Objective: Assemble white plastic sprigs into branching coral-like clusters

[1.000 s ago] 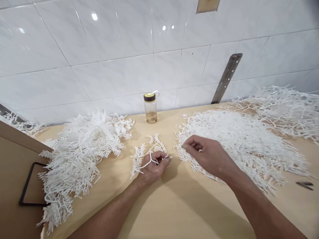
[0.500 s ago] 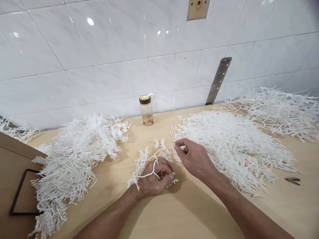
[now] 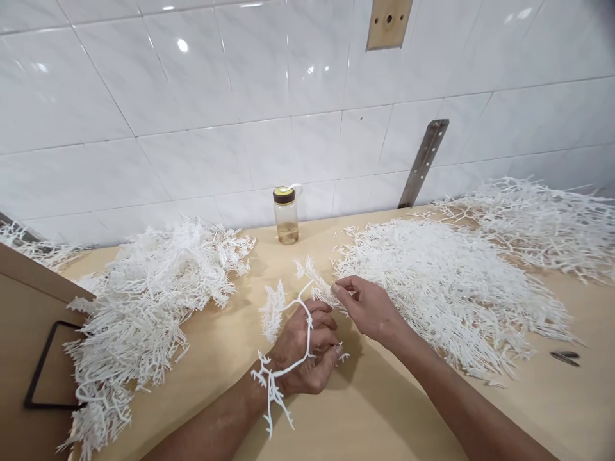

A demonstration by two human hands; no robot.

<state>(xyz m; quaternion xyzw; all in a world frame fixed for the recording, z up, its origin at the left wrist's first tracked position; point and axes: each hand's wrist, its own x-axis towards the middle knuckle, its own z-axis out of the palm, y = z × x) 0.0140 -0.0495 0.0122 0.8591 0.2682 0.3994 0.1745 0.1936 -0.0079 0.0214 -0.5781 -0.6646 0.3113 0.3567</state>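
Observation:
A white coral-like plastic branch (image 3: pixel 308 326) with forked twigs lies over the back of my left hand (image 3: pixel 307 352). The fingers of that hand are curled closed around part of it, and the exact grip is hidden. Feathery white sprigs (image 3: pixel 273 310) stick out at the branch's far end. My right hand (image 3: pixel 368 307) is closed in a pinch, thumb and forefinger at a feathery white sprig (image 3: pixel 321 285) beside the left knuckles. To the right of it spreads a large heap of thin white sprigs (image 3: pixel 446 275).
Another heap of white sprigs (image 3: pixel 158 288) covers the left, against a brown box (image 3: pixel 38 333) with a black handle. A bottle (image 3: pixel 287 221) stands at the tiled wall. Barer white branches (image 3: pixel 542 218) lie at the far right, with small dark snips (image 3: pixel 565 357) nearer.
The left hand has turned, so the branch's lower twigs now hang over the wrist. My right fingers have moved left and down onto the feathery sprig. The view has tilted slightly up.

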